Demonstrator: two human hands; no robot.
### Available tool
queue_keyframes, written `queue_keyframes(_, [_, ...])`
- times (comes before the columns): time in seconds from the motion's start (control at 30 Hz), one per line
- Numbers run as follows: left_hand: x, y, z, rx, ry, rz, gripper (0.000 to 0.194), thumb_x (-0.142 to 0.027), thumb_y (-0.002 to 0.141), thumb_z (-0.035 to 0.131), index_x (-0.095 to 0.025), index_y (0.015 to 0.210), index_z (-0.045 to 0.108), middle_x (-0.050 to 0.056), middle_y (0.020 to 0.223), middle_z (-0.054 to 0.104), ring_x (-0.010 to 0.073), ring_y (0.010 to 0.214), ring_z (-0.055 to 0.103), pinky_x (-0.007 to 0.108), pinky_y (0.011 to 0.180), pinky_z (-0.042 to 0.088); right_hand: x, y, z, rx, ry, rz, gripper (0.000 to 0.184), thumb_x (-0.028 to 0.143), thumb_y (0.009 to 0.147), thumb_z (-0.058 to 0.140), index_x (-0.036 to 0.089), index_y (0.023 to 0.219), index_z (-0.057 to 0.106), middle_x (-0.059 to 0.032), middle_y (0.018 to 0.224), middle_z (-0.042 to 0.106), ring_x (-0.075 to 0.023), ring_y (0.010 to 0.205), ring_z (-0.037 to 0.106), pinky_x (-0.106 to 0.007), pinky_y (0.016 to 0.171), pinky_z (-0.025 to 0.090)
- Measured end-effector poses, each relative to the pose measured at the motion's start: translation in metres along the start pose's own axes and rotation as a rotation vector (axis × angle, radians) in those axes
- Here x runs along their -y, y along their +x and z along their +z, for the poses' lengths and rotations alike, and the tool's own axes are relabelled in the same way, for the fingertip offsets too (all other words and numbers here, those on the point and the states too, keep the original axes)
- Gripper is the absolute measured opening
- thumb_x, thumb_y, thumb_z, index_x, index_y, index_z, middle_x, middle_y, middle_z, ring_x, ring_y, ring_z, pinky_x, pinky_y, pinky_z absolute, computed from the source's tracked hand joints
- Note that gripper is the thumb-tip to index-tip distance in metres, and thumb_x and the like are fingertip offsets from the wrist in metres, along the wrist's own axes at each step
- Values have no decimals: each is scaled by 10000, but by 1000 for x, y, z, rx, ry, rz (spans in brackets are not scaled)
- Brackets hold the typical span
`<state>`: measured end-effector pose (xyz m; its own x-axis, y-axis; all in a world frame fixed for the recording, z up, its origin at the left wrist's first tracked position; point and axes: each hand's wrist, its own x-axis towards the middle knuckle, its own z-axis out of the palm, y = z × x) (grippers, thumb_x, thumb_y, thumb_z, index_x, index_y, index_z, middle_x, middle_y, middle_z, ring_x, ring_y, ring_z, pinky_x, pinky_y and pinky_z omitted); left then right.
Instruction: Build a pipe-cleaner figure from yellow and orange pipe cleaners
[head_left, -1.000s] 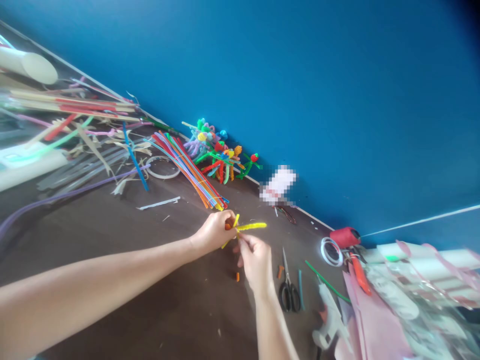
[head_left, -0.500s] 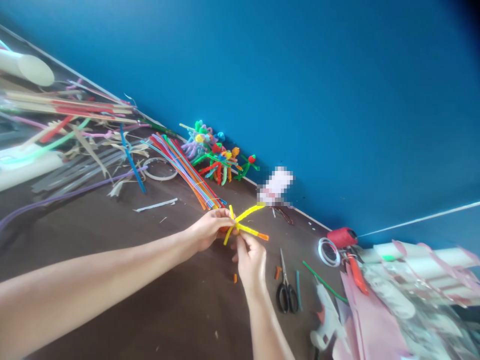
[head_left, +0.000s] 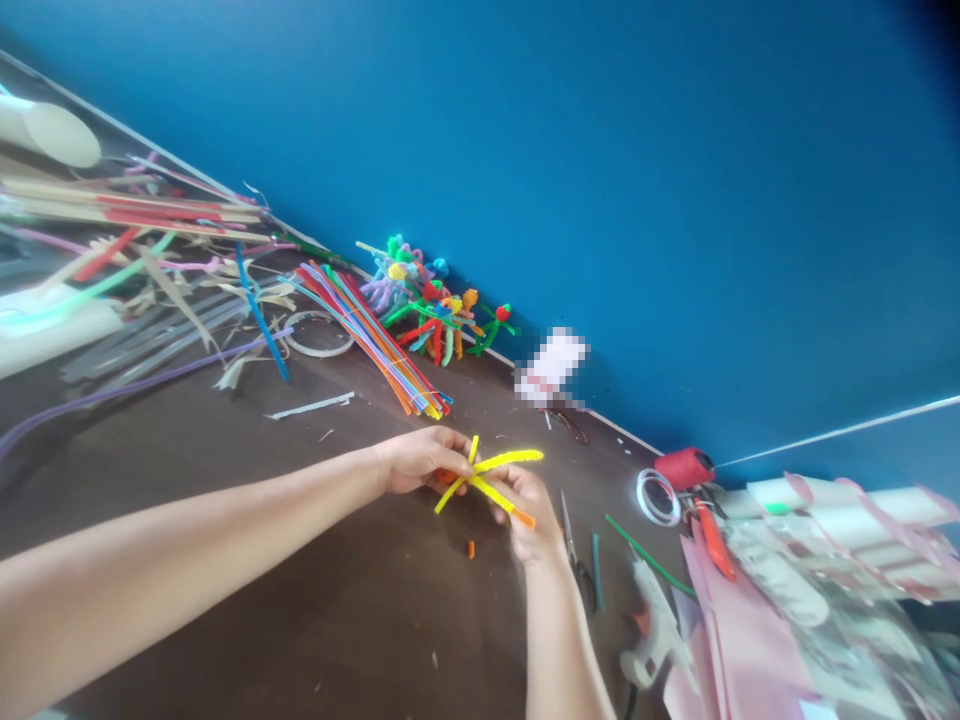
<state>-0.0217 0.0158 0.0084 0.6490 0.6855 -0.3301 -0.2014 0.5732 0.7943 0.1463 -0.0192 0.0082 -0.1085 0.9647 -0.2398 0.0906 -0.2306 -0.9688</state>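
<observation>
A yellow pipe cleaner figure [head_left: 491, 464] with several spread limbs, one tipped in orange, hangs above the dark table. My left hand [head_left: 426, 460] pinches it at the centre where the limbs cross; an orange part shows under those fingers. My right hand [head_left: 534, 515] is closed behind the two longer limbs, its fingertips partly hidden by them. Below the hands lies a short orange pipe cleaner scrap [head_left: 471, 549]. Black-handled scissors [head_left: 581, 580] lie beside my right wrist, which partly covers them.
A bundle of coloured pipe cleaners [head_left: 382, 345] and several finished pipe cleaner figures [head_left: 435, 300] lie toward the blue wall. At right are a glue gun [head_left: 660, 630], a red thread spool [head_left: 684, 468], tape rolls [head_left: 658, 498] and pink sheets [head_left: 739, 620]. Sticks and strips [head_left: 150, 215] crowd the left.
My right hand has moved right and up, now behind the longer limbs and over part of the scissors. The yellow figure has turned, its limbs pointing lower.
</observation>
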Motion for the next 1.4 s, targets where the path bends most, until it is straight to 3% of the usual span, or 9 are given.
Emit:
queue_keyframes(0.17, [-1, -3, 3, -16, 132, 11, 127, -143, 540, 592, -126, 665, 597, 2, 567, 597, 94, 475, 554, 161, 427, 391, 3, -1, -4, 35, -69, 73, 264, 385, 581, 704, 132, 629, 642, 39, 475, 523, -51, 386, 403, -165, 373, 299])
queue_keyframes(0.33, [4, -1, 7, -58, 260, 46, 95, -131, 533, 586, -131, 625, 608, -12, 533, 592, 90, 451, 534, 169, 427, 400, 12, -8, -2, 74, -112, 25, 270, 376, 607, 693, 144, 746, 696, -23, 618, 652, -162, 612, 602, -251, 589, 463])
queue_keyframes(0.43, [8, 0, 8, -80, 378, 60, 66, -165, 568, 572, -134, 596, 623, 5, 516, 603, 98, 448, 534, 170, 414, 392, 17, -11, -1, 74, -171, -4, 239, 354, 644, 664, 142, 749, 701, -34, 655, 674, -174, 642, 621, -271, 647, 469])
queue_keyframes(0.73, [4, -5, 8, 20, 485, 14, 96, -205, 600, 546, -139, 586, 615, 31, 522, 628, 123, 450, 549, 188, 412, 381, 16, -13, -8, 53, -347, -116, 137, 282, 665, 642, 148, 686, 658, 8, 613, 634, -133, 597, 582, -209, 551, 427])
queue_keyframes(0.9, [12, 1, 9, -83, 522, 93, 116, -177, 598, 499, -137, 540, 590, 27, 509, 614, 115, 424, 533, 187, 408, 393, 18, -14, -10, 72, -352, -94, 185, 293, 713, 576, 140, 759, 668, -30, 694, 670, -163, 665, 610, -246, 624, 456])
queue_keyframes(1.0, [21, 6, 9, -203, 569, 142, 141, -192, 617, 473, -140, 521, 563, 26, 511, 610, 118, 433, 545, 189, 418, 412, 20, -17, -8, -15, -519, -121, 227, 311, 742, 532, 129, 727, 669, -42, 665, 674, -168, 624, 613, -243, 593, 451])
queue_keyframes(1.13, [30, 10, 8, -292, 648, 204, 153, -220, 647, 470, -141, 557, 564, 14, 492, 596, 124, 444, 562, 186, 414, 414, 25, -26, 4, -231, -909, -283, 185, 249, 762, 499, 179, 753, 670, -45, 750, 690, -180, 689, 627, -243, 633, 438])
queue_keyframes(1.27, [29, 11, 9, -369, 556, 263, 165, -230, 676, 484, -136, 550, 538, 0, 473, 571, 110, 431, 545, 190, 422, 418, 26, -33, 19, -275, -1091, -420, 200, 183, 783, 461, 197, 821, 656, -50, 805, 688, -184, 734, 632, -251, 673, 436])
queue_keyframes(1.4, [21, 8, 13, -359, 196, 248, 149, -229, 690, 526, -130, 580, 508, -22, 488, 542, 82, 424, 507, 198, 438, 434, 22, -32, 23, -267, -1023, -473, 215, 172, 793, 449, 198, 889, 641, -55, 856, 685, -189, 770, 632, -263, 706, 441])
